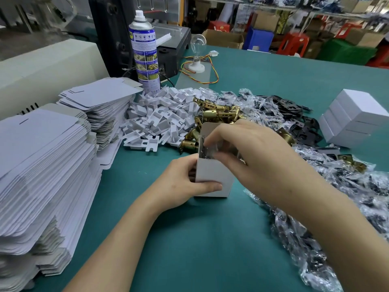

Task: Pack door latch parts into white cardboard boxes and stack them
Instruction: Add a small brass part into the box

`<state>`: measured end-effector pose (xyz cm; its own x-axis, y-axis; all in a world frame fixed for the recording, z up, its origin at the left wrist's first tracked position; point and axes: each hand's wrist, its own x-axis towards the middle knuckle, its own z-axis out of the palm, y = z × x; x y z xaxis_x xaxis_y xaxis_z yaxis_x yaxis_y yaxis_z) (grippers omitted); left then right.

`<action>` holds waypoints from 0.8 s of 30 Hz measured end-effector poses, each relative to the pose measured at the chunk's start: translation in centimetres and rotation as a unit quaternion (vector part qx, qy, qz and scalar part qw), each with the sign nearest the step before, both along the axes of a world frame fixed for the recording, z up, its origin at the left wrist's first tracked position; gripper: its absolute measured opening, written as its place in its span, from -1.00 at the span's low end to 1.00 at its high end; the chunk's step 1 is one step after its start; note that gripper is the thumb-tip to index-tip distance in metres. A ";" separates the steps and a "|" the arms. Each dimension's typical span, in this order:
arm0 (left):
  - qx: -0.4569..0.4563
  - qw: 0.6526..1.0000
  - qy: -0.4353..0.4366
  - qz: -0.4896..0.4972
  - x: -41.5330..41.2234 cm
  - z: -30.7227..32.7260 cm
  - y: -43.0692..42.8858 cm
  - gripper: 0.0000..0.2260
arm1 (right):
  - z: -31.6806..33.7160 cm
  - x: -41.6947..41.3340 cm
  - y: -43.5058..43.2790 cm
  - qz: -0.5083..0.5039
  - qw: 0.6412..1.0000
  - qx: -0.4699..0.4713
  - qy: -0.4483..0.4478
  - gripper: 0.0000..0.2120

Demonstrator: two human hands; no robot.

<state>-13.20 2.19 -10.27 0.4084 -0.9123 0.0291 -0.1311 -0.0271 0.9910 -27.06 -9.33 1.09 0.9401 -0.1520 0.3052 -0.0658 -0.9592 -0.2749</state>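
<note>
On the teal counter (210,239), the left grip (181,182) clasps the upright white cardboard box (212,175). The right grip (252,150) pinches a clear-bagged dark part (205,150) at its mouth, best fed straight down.

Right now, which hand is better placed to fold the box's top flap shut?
Probably the right hand: it is at the open top of the white box, pinching a clear bag into it. The left hand grips the box's side.
</note>
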 end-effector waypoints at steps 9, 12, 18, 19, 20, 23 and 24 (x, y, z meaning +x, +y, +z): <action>0.016 1.000 -0.002 0.000 0.0 0.0 0.0 -0.67 | 0.3 1.3 0.4 -0.032 0.997 -0.059 -0.030 -0.82; 0.007 1.000 -0.013 0.003 0.0 0.1 0.0 -0.69 | 0.1 1.1 0.7 -0.032 0.999 0.007 -0.001 -0.79; -0.002 1.000 -0.021 -0.007 0.0 0.1 -0.1 -0.77 | 0.3 1.2 1.0 -0.035 0.993 0.027 0.113 -0.77; -0.003 1.000 -0.020 -0.010 -0.1 0.1 -0.1 -0.80 | 0.3 1.2 1.2 -0.030 0.990 -0.011 0.141 -0.78; -0.006 1.000 -0.020 -0.014 -0.1 0.1 -0.2 -0.81 | 0.2 1.2 1.3 -0.027 0.987 -0.041 0.155 -0.81; -0.008 1.000 -0.026 -0.013 0.0 -0.1 -0.2 -0.80 | 0.3 1.1 1.3 -0.033 0.979 -0.087 0.179 -0.82; -0.007 1.000 -0.028 -0.011 0.1 -0.1 -0.2 -0.80 | 0.3 1.2 1.2 -0.037 0.975 -0.105 0.190 -0.77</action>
<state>-13.15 2.02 -10.40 0.3862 -0.9202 0.0643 -0.1867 -0.0097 0.9824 -25.90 -8.14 1.35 0.9802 -0.1954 -0.0321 -0.1959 -0.9805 -0.0157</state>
